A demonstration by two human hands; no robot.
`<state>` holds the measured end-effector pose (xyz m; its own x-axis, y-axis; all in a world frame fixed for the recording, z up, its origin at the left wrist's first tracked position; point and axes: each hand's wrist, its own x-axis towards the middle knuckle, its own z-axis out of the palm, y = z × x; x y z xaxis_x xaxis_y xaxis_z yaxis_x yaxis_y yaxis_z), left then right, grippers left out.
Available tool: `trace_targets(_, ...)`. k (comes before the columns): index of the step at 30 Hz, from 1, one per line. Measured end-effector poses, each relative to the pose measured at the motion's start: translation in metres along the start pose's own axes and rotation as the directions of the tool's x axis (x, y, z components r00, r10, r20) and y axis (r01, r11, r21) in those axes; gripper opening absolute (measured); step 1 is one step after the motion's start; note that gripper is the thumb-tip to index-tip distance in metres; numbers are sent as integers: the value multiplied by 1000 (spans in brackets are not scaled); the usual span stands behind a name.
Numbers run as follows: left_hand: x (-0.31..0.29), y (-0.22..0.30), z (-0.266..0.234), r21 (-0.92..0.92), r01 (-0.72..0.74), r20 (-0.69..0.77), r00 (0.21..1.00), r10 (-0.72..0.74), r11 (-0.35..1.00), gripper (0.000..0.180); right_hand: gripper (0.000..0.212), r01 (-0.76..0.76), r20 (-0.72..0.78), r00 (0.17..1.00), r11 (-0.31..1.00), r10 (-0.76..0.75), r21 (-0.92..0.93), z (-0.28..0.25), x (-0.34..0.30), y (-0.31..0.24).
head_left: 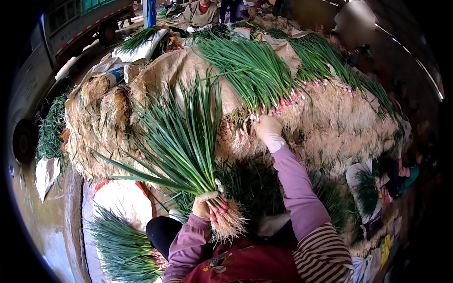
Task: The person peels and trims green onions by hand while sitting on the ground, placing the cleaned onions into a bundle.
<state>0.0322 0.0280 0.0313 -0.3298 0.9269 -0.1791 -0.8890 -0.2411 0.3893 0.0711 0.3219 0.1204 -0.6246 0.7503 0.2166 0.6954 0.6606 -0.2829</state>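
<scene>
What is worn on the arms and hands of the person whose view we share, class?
The left hand and right hand seem to wear thin, close-fitting gloves. Plain mauve sleeves cover both forearms; striped cloth, dark and light, covers the right upper arm.

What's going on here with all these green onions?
A person's left grip is closed around a bunch of green onions, leaves fanning upward and roots hanging below. The right grip is at the bulb ends of more onions spread atop a large stack; whether it holds any is hard to tell. Another pile lies at the person's left.
</scene>
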Motion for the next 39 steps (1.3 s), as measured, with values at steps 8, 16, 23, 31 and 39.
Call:
trace_targets(8,-1,-3,6,144,169,-127,980,-151,975,41,29,-321,483,747,388,-458,864,18,-177,1)
trace_targets(16,6,-8,17,182,142,-33,990,-138,973,31,30,-437,505,849,329,-155,837,39,-139,-11)
trace_targets(23,3,-7,6,233,273,-180,955,-235,933,33,16,-350,401,910,319,-109,881,65,-155,-37)
trace_targets(31,8,-17,-9,67,335,7,942,-337,940,28,35,-729,704,663,-6,-256,684,61,-186,-16)
trace_targets(39,5,-15,-7,97,347,89,930,-356,933,29,13,-592,587,795,-409,-154,694,64,-166,-42)
